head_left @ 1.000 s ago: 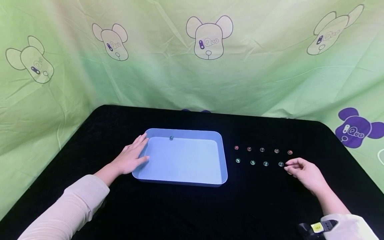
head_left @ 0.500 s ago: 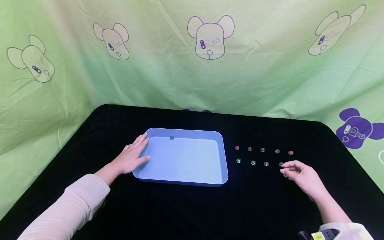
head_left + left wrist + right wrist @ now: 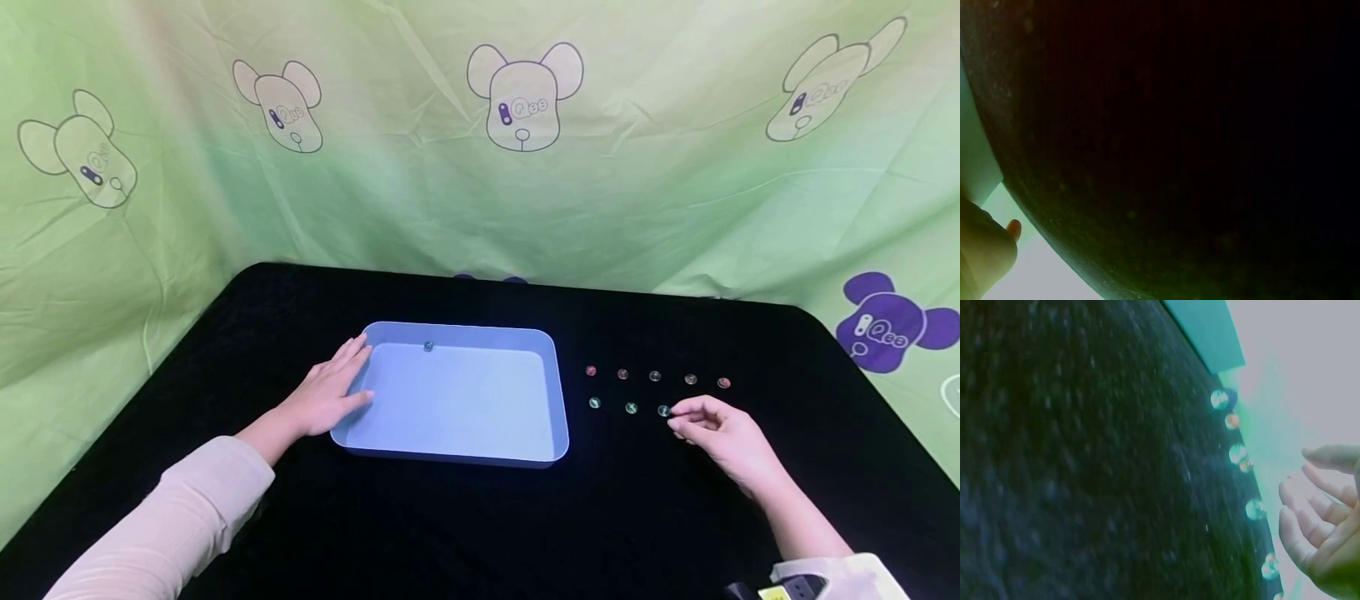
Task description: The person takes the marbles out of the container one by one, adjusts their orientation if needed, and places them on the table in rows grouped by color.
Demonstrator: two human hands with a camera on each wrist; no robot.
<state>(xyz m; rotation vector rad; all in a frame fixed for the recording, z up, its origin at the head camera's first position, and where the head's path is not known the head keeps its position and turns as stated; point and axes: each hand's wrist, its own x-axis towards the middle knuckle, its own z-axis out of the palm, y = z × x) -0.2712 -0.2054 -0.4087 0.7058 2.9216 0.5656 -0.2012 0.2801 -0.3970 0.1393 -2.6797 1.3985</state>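
My left hand [image 3: 330,390], fingers spread, rests against the left side of a blue tray [image 3: 555,400]. One small greenish glass marble [image 3: 428,346] lies inside by the far wall. Right of the tray, several marbles form two rows: a far row with mostly reddish ones, such as this marble [image 3: 591,371], and a near greenish row. My right hand [image 3: 716,433] has thumb and forefinger right at a greenish marble [image 3: 663,411] in the near row, and covers the spot to its right. In the right wrist view, the loosely bent fingers [image 3: 1300,540] show nothing between them.
Black cloth [image 3: 450,533] covers the table. Behind and beside it hangs a green curtain [image 3: 375,208] with mouse-head prints. A strapped device with a yellow label [image 3: 774,593] sits at my right cuff. Dark cloth fills most of the left wrist view.
My right hand has moved left along the near row, from beyond its right end to the third marble from the tray. My left hand and the tray have stayed put.
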